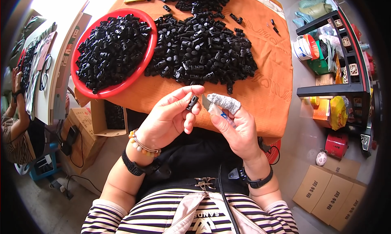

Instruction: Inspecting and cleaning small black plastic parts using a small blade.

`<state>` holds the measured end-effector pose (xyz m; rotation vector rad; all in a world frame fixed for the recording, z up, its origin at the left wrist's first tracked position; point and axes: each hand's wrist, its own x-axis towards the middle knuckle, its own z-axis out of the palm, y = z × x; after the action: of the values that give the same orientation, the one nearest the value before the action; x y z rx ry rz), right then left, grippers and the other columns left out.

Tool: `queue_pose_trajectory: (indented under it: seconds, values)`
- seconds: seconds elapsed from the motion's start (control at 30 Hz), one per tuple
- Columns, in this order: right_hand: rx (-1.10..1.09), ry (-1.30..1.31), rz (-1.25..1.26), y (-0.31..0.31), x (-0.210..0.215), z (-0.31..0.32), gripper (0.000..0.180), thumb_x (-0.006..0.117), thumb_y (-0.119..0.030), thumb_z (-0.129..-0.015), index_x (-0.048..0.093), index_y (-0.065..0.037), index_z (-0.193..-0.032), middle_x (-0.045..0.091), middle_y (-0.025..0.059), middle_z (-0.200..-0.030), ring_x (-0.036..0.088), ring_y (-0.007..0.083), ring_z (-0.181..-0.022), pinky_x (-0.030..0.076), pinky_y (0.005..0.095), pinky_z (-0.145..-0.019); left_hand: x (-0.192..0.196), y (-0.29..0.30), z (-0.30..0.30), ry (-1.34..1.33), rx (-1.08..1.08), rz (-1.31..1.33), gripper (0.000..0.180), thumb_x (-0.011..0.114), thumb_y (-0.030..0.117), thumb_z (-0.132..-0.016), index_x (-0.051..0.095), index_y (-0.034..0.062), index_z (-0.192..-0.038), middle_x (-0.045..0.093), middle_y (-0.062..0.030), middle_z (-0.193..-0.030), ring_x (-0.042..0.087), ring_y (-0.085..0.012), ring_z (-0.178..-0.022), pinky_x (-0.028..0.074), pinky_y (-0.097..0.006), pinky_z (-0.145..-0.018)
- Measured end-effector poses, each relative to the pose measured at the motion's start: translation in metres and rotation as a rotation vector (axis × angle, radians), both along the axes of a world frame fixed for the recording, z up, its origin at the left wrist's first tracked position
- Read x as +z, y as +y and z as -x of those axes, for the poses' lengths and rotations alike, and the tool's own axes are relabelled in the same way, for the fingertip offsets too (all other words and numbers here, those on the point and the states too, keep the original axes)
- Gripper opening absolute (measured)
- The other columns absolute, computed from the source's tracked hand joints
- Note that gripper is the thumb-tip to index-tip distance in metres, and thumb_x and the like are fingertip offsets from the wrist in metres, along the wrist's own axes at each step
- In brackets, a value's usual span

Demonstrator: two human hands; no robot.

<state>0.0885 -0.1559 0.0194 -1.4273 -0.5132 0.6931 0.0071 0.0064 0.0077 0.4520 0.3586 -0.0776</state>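
My left hand [169, 111] is closed, pinching a small black plastic cord lock [192, 103] between thumb and fingers. Facing it, my right hand [241, 134] grips a small knife by its white-wrapped handle [222, 113]. The knife's thin blade [205, 102] points toward the cord lock, with a narrow gap between them. A grey knit sleeve [225, 102] covers my right index finger. Beyond both hands, a large heap of similar black cord locks [203, 50] lies on the orange tablecloth [271, 87]. More of them fill a red basin [154, 46] at the left.
Below the basin stands an open carton [97, 118] with black pieces inside. A dark shelf rack [326, 90] holds bags and tubs at the right, and cardboard boxes [330, 195] lie on the floor. Another person's arm [18, 99] shows at a white table, far left.
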Motion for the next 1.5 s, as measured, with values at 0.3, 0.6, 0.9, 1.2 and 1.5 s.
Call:
queue_pose_trajectory:
  seconds: [0.3,0.6,0.9,1.2,1.5]
  values:
    - [-0.118,-0.13,-0.025,-0.005,-0.003,-0.021,0.038,0.062,-0.01,-0.086,0.049,0.003,-0.12,0.059,0.0062,-0.105,0.053,0.0056,-0.09,0.043,0.0189,-0.077,0.006,0.044,0.007,-0.13,0.338,-0.261,0.024,0.045,0.015,-0.094,0.047,0.0009,-0.113,0.058,-0.0099,-0.091,0.058,-0.0116,-0.064,0.05,-0.023,-0.059]
    - [-0.388,-0.329,0.219,-0.023,-0.022,-0.047,0.053,0.069,-0.002,-0.077,0.046,-0.004,-0.125,0.049,0.0006,-0.089,0.052,0.006,-0.075,0.045,0.0197,-0.066,0.008,0.148,0.029,-0.017,0.889,-0.886,0.023,0.054,0.012,-0.09,0.051,-0.0005,-0.109,0.059,-0.0144,-0.103,0.063,-0.0149,-0.08,0.054,-0.023,-0.071]
    - [-0.379,-0.687,0.503,-0.005,-0.037,-0.044,0.069,0.073,-0.005,-0.071,0.039,-0.007,-0.131,0.058,0.0103,-0.08,0.058,0.0207,-0.066,0.048,0.0317,-0.061,0.015,0.127,0.019,-0.013,0.956,-0.9,0.035,0.054,0.013,-0.09,0.046,-0.0023,-0.12,0.056,-0.0176,-0.113,0.063,-0.0198,-0.086,0.053,-0.025,-0.073]
    - [-0.314,-0.448,0.326,-0.01,-0.037,-0.037,0.063,0.067,0.003,-0.075,0.036,-0.003,-0.13,0.054,0.0052,-0.087,0.054,0.0083,-0.073,0.045,0.0218,-0.062,0.004,0.038,0.006,0.058,0.343,-0.757,0.017,0.05,0.013,-0.092,0.055,0.0037,-0.105,0.06,-0.0034,-0.083,0.056,-0.0075,-0.063,0.047,-0.019,-0.057]
    - [-0.177,-0.195,0.013,-0.004,-0.005,-0.011,0.079,0.066,0.004,-0.076,0.022,-0.006,-0.141,0.052,0.0057,-0.086,0.058,0.01,-0.074,0.05,0.0226,-0.067,-0.001,-0.022,-0.015,-0.013,-0.117,-0.468,0.026,0.053,0.021,-0.092,0.047,0.0047,-0.112,0.06,-0.004,-0.092,0.059,-0.0079,-0.071,0.05,-0.022,-0.063]
